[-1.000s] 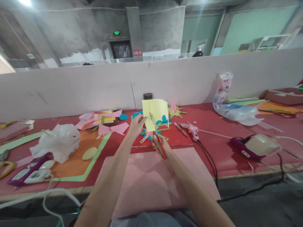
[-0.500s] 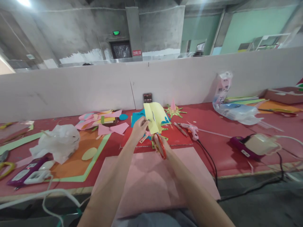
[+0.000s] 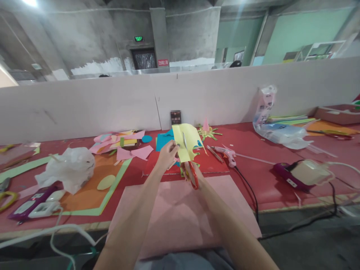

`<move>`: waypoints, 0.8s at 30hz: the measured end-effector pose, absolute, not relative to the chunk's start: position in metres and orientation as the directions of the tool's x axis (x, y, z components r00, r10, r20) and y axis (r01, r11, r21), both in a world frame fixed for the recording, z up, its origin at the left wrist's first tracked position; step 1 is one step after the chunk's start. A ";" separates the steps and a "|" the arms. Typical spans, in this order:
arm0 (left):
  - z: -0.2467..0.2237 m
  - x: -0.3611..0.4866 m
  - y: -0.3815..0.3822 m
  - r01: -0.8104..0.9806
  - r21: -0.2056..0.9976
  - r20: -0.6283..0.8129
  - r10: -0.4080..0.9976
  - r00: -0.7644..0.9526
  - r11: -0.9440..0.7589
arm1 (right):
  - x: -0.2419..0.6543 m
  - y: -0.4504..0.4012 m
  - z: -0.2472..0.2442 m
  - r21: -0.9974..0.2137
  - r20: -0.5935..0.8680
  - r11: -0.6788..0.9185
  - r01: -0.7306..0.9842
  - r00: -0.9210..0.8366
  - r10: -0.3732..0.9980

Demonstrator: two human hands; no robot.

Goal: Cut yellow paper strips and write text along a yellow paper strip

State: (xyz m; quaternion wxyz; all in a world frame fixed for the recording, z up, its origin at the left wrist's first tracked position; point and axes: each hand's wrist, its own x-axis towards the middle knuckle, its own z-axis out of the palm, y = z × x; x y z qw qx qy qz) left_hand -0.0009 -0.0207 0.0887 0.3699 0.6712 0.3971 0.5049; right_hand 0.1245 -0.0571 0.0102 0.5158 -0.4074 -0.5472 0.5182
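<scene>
Yellow paper (image 3: 191, 133) is held up over the table (image 3: 247, 144), directly in front of the person; directions below take it as the clock's centre, with 12 pointing away from the person. Left hand (image 3: 168, 152), at 8 o'clock, has its fingers pinching the near left margin of the paper. Right hand (image 3: 187, 170), at 6 o'clock, has its fingers closed around the red handles of the scissors (image 3: 194, 181). One blade lies across the face of the paper, pointing towards 12; the second blade is not visible, and the exact end of the cut cannot be determined. Progress, as judged: cutting is part done. Rounded notches are out of the paper's edge at 4 o'clock, with a thin tail of paper at the corner there. Cutting appears incomplete, as the paper seems to be in one piece on both sides of the blade, and its edge at 12 o'clock shows no cut. Blue paper (image 3: 162, 142) lies near at 9 o'clock; a spiky green piece with a pink cone (image 3: 206, 125) stands at 2 o'clock. A pen (image 3: 215, 154) and a glue gun (image 3: 231, 157) lie near, at 4 o'clock. A pink sheet (image 3: 168, 213) lies at 6 o'clock, beneath the forearms. Pink scraps (image 3: 142, 153) lie on the table at 9 o'clock.
</scene>
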 end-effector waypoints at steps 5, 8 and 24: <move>0.088 -0.001 -0.021 0.170 0.900 0.381 0.914 0.140 -0.401 | 0.125 -0.057 0.010 -0.990 0.127 0.118 -0.076 -0.134 0.983; 0.089 -0.003 -0.019 0.205 0.903 0.364 0.926 0.096 -0.376 | 0.124 -0.056 0.009 -0.992 0.113 0.104 -0.075 -0.132 0.985; 0.100 -0.002 -0.013 0.260 0.853 0.455 0.889 0.051 -0.452 | 0.123 -0.062 0.016 -0.987 0.136 0.112 -0.111 -0.238 0.962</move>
